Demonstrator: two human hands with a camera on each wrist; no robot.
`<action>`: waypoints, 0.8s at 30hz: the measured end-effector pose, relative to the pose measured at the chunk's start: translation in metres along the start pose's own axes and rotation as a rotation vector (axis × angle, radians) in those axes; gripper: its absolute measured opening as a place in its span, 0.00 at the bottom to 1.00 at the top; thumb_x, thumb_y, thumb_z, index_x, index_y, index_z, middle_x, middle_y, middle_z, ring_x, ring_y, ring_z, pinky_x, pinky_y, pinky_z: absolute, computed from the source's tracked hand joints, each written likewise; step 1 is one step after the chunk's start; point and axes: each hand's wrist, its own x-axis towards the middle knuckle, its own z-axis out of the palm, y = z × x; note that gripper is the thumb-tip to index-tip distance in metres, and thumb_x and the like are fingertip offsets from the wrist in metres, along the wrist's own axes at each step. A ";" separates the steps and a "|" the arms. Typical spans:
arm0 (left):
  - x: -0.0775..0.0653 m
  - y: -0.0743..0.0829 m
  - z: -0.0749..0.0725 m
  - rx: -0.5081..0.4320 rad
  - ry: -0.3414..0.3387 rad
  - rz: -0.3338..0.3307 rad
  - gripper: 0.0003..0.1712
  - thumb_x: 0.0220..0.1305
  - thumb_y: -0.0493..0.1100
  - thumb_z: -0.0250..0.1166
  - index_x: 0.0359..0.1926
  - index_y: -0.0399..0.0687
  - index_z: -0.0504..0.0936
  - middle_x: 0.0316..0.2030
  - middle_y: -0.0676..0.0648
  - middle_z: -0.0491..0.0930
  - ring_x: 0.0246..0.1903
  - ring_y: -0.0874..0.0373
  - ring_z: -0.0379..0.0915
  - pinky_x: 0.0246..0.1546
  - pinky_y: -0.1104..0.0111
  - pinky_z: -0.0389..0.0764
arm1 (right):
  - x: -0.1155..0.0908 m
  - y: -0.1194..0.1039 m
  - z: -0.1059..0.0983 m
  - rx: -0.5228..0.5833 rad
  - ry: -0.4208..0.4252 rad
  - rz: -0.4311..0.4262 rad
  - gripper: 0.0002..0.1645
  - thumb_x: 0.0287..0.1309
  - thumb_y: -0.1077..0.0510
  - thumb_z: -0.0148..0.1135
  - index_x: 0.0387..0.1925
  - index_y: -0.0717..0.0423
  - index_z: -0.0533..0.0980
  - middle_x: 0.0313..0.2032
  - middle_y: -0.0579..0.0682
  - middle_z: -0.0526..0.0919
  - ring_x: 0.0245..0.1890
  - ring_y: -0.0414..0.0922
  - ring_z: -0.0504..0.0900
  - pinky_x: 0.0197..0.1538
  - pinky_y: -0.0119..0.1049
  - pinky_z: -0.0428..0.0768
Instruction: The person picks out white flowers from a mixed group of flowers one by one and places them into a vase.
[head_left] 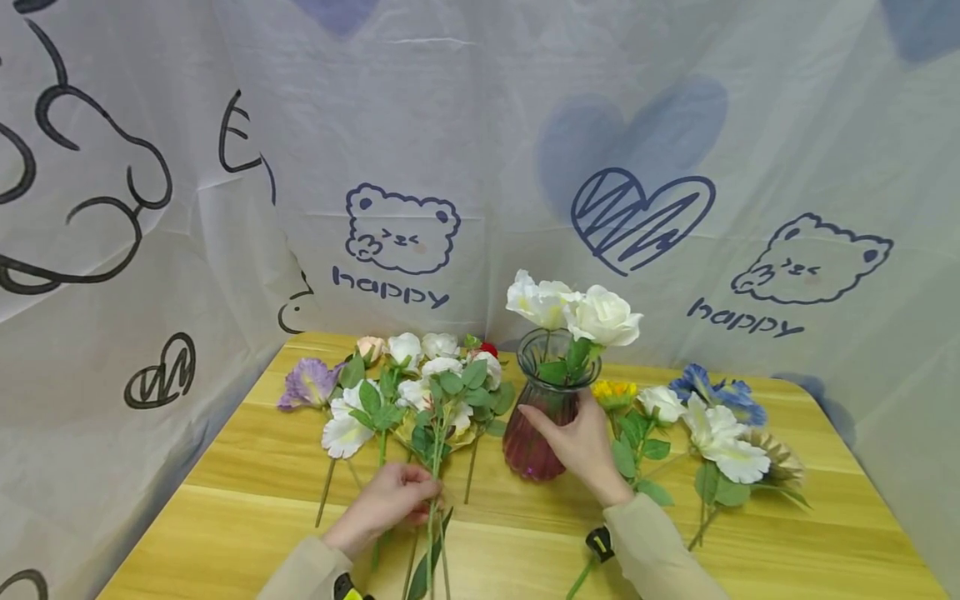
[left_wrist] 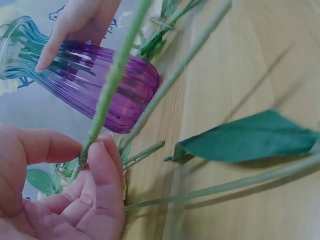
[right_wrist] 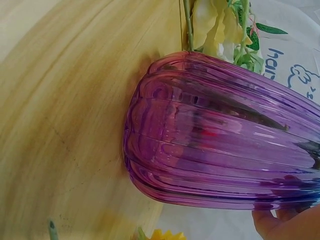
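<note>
My left hand [head_left: 393, 504] pinches a green flower stem [left_wrist: 117, 70] between thumb and fingertips. The stem runs up into green leaves [head_left: 450, 383] among white blooms; which bloom it carries, I cannot tell. My right hand [head_left: 585, 442] grips the ribbed glass vase [head_left: 528, 446] just below its flared neck, thumb on the near side. Clear bluish glass at the vase's top turns purple-pink lower down. Two white flowers [head_left: 603, 317] stand in it, their stems going down inside. In the right wrist view, the vase's base [right_wrist: 150, 135] is by the wooden tabletop.
Left of the vase lie several artificial flowers, among them a purple one [head_left: 309, 383] and a white one [head_left: 347, 425]. To the right are a yellow flower [head_left: 615, 393], blue petals [head_left: 723, 396] and a white lily-like bloom [head_left: 723, 442]. A printed cloth [head_left: 480, 167] hangs behind the table.
</note>
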 end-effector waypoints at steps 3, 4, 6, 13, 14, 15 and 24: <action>0.000 -0.001 -0.001 -0.063 -0.030 -0.010 0.16 0.68 0.37 0.60 0.47 0.25 0.78 0.36 0.42 0.86 0.26 0.65 0.78 0.27 0.80 0.81 | 0.000 -0.001 0.000 -0.004 0.001 -0.005 0.43 0.55 0.47 0.75 0.66 0.57 0.66 0.58 0.61 0.81 0.56 0.57 0.83 0.58 0.53 0.83; 0.000 -0.001 -0.001 -0.077 -0.036 -0.011 0.17 0.68 0.38 0.60 0.49 0.25 0.77 0.37 0.42 0.86 0.27 0.65 0.79 0.28 0.80 0.81 | -0.001 -0.001 0.000 -0.004 0.001 -0.004 0.43 0.55 0.47 0.75 0.66 0.57 0.66 0.58 0.60 0.81 0.56 0.57 0.83 0.57 0.53 0.83; 0.000 -0.001 0.000 -0.097 -0.038 -0.017 0.18 0.68 0.39 0.60 0.50 0.25 0.77 0.38 0.42 0.86 0.27 0.65 0.80 0.28 0.80 0.81 | -0.001 -0.002 0.000 -0.002 -0.001 0.000 0.44 0.55 0.47 0.75 0.67 0.56 0.65 0.58 0.60 0.81 0.56 0.57 0.83 0.57 0.54 0.83; 0.001 -0.002 0.002 -0.117 0.002 -0.045 0.20 0.72 0.44 0.60 0.52 0.29 0.76 0.38 0.46 0.86 0.24 0.67 0.77 0.25 0.80 0.80 | -0.001 -0.001 0.000 0.011 -0.007 -0.008 0.44 0.55 0.47 0.75 0.67 0.56 0.65 0.58 0.60 0.80 0.56 0.57 0.83 0.57 0.53 0.83; 0.001 -0.002 0.002 -0.123 0.007 -0.049 0.20 0.72 0.44 0.60 0.52 0.29 0.77 0.38 0.46 0.86 0.24 0.67 0.76 0.25 0.80 0.80 | -0.001 -0.001 0.000 0.013 -0.007 -0.008 0.43 0.55 0.47 0.75 0.67 0.56 0.65 0.58 0.60 0.80 0.55 0.56 0.83 0.57 0.53 0.84; 0.001 -0.001 0.002 -0.129 0.010 -0.051 0.20 0.72 0.44 0.60 0.51 0.29 0.77 0.38 0.47 0.86 0.24 0.67 0.76 0.24 0.80 0.80 | -0.001 -0.001 0.000 0.017 -0.009 -0.010 0.43 0.55 0.48 0.75 0.67 0.56 0.65 0.58 0.60 0.81 0.55 0.56 0.84 0.57 0.53 0.84; 0.001 0.002 0.000 -0.163 0.002 -0.045 0.18 0.72 0.45 0.60 0.50 0.32 0.78 0.35 0.53 0.82 0.25 0.68 0.72 0.25 0.80 0.77 | -0.001 -0.001 0.000 0.023 -0.011 -0.017 0.42 0.56 0.48 0.75 0.66 0.56 0.66 0.58 0.59 0.81 0.55 0.56 0.83 0.57 0.53 0.84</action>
